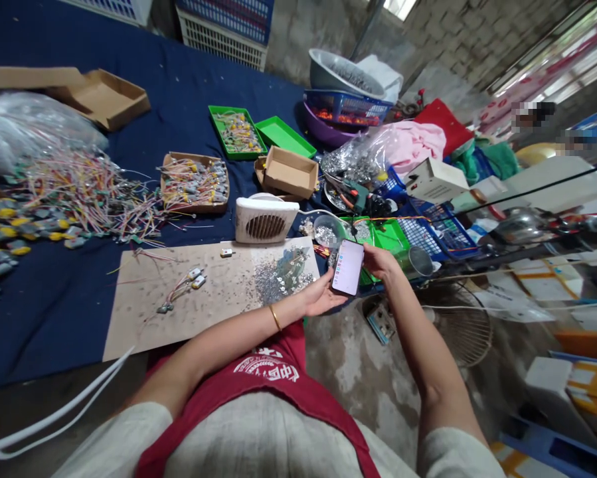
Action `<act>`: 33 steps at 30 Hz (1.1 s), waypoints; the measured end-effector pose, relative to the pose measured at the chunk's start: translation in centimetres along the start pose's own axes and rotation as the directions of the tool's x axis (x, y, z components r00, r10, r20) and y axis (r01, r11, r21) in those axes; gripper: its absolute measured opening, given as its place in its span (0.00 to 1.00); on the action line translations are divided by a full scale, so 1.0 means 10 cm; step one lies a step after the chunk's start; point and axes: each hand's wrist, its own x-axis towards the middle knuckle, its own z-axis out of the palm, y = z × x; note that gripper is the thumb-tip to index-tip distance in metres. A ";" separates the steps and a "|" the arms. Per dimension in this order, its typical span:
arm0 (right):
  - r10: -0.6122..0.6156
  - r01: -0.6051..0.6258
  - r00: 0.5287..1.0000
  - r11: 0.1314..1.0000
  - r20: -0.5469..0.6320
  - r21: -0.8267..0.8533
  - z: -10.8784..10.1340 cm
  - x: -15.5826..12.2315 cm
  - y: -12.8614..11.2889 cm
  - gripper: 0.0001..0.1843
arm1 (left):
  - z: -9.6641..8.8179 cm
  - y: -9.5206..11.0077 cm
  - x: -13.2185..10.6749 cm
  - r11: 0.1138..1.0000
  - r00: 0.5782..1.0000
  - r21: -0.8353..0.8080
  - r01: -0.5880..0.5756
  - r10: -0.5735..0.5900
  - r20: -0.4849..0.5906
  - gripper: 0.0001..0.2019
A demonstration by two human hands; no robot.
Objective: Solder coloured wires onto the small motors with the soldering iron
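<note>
A smartphone with a lit screen is held up between both hands, just past the right edge of a brown board. My left hand cradles it from below with curled fingers. My right hand grips its right side. A gold bangle is on my left wrist. On the board lie a pile of small shiny metal bits and a few small wired motors.
A blue cloth covers the table, with heaps of wired motors, cardboard boxes, green trays and a small white fan. Baskets, bowls and bags crowd the right. A floor fan stands below.
</note>
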 end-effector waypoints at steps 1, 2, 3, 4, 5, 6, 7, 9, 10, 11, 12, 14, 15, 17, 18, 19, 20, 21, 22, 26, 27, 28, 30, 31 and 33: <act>-0.001 0.001 1.000 1.000 -0.002 -0.021 0.01 0.03 -0.01 0.13 | 0.03 0.00 0.02 1.000 1.000 -0.014 -0.002 0.002 -0.005 0.29; -0.003 0.003 1.000 0.999 -0.005 -0.043 0.02 0.05 -0.02 0.14 | 0.05 0.00 0.04 1.000 1.000 -0.027 -0.005 0.004 -0.012 0.28; -0.007 0.006 1.000 0.998 -0.011 -0.065 0.02 0.06 -0.03 0.14 | 0.07 0.00 0.07 0.999 1.000 -0.036 -0.009 0.008 -0.021 0.28; -0.012 0.010 1.000 0.996 -0.018 -0.088 0.02 0.07 -0.04 0.15 | 0.09 -0.01 0.09 0.999 0.999 -0.043 -0.015 0.014 -0.036 0.27; -0.020 0.017 0.999 0.994 -0.027 -0.111 0.02 0.08 -0.05 0.15 | 0.11 -0.02 0.11 0.999 0.999 -0.048 -0.023 0.020 -0.051 0.27; -0.032 0.026 0.999 0.991 -0.037 -0.134 0.02 0.08 -0.06 0.15 | 0.13 -0.03 0.13 0.998 0.998 -0.053 -0.032 0.029 -0.063 0.26; -0.048 0.040 0.998 0.987 -0.048 -0.157 0.02 0.07 -0.06 0.14 | 0.15 -0.04 0.15 0.997 0.997 -0.057 -0.045 0.041 -0.072 0.26; -0.101 0.084 0.992 0.976 -0.072 -0.200 0.02 0.05 -0.06 0.14 | 0.18 -0.06 0.17 0.996 0.994 -0.055 -0.069 0.064 -0.091 0.26; -0.139 0.117 0.986 0.968 -0.089 -0.221 0.02 0.02 -0.06 0.15 | 0.19 -0.07 0.17 0.997 0.992 -0.039 -0.071 0.067 -0.103 0.26; -0.185 0.154 0.977 0.958 -0.110 -0.241 0.02 -0.01 -0.05 0.18 | 0.20 -0.08 0.14 0.998 0.991 -0.012 -0.062 0.060 -0.117 0.27; -0.236 0.195 0.962 0.945 -0.135 -0.262 0.01 -0.06 -0.04 0.21 | 0.20 -0.08 0.10 0.999 0.990 0.028 -0.042 0.045 -0.137 0.27; -0.345 0.277 0.919 0.909 -0.191 -0.311 -0.01 -0.18 0.01 0.26 | 0.18 -0.07 -0.06 0.992 0.985 0.129 0.010 0.013 -0.173 0.29; -0.396 0.312 0.893 0.887 -0.215 -0.339 -0.03 -0.25 0.04 0.29 | 0.16 -0.06 -0.18 0.982 0.982 0.189 0.027 0.010 -0.189 0.29; -0.491 0.371 0.833 0.837 -0.254 -0.402 -0.08 -0.43 0.14 0.33 | 0.10 0.00 -0.50 0.942 0.987 0.333 0.028 0.026 -0.157 0.27; -0.533 0.392 0.801 0.810 -0.272 -0.436 -0.10 -0.53 0.21 0.34 | 0.07 0.05 -0.69 0.903 0.992 0.429 0.013 0.042 -0.119 0.24; -0.573 0.407 0.767 0.783 -0.289 -0.471 -0.11 -0.64 0.28 0.33 | 0.03 0.10 -0.89 0.848 0.995 0.529 -0.004 0.058 -0.085 0.23; -0.608 0.416 0.732 0.756 -0.307 -0.505 -0.11 -0.74 0.36 0.33 | -0.01 0.16 -1.10 0.780 0.995 0.626 -0.032 0.085 -0.055 0.22; -0.639 0.421 0.698 0.732 -0.324 -0.536 -0.10 -0.85 0.45 0.32 | -0.06 0.23 -1.31 0.698 0.993 0.713 -0.063 0.118 -0.029 0.22; -0.667 0.422 0.662 0.708 -0.342 -0.566 -0.08 -0.95 0.54 0.31 | -0.12 0.29 -1.52 0.612 0.988 0.787 -0.080 0.153 -0.018 0.22; -0.791 0.455 0.503 0.585 -0.348 -0.671 0.21 -1.30 0.81 0.22 | -0.46 0.41 -2.18 0.315 0.856 0.946 -0.069 0.506 -0.107 0.20; -0.825 0.487 0.474 0.537 -0.308 -0.689 0.33 -1.36 0.83 0.18 | -0.55 0.41 -2.29 0.267 0.792 0.962 -0.049 0.598 -0.125 0.20; -0.855 0.531 0.459 0.481 -0.241 -0.698 0.45 -1.41 0.85 0.14 | -0.64 0.40 -2.39 0.230 0.728 0.973 -0.032 0.672 -0.135 0.20; -0.893 0.638 0.448 0.359 -0.052 -0.681 0.73 -1.48 0.84 0.09 | -0.78 0.39 -2.52 0.151 0.596 0.988 0.003 0.793 -0.123 0.19; -0.896 0.687 0.441 0.306 0.043 -0.658 0.87 -1.50 0.83 0.08 | -0.83 0.39 -2.57 0.092 0.524 0.995 0.024 0.847 -0.091 0.18; -0.884 0.765 0.422 0.230 0.199 -0.602 1.13 -1.52 0.82 0.08 | -0.89 0.42 -2.65 -0.078 0.355 0.993 0.087 0.934 0.042 0.15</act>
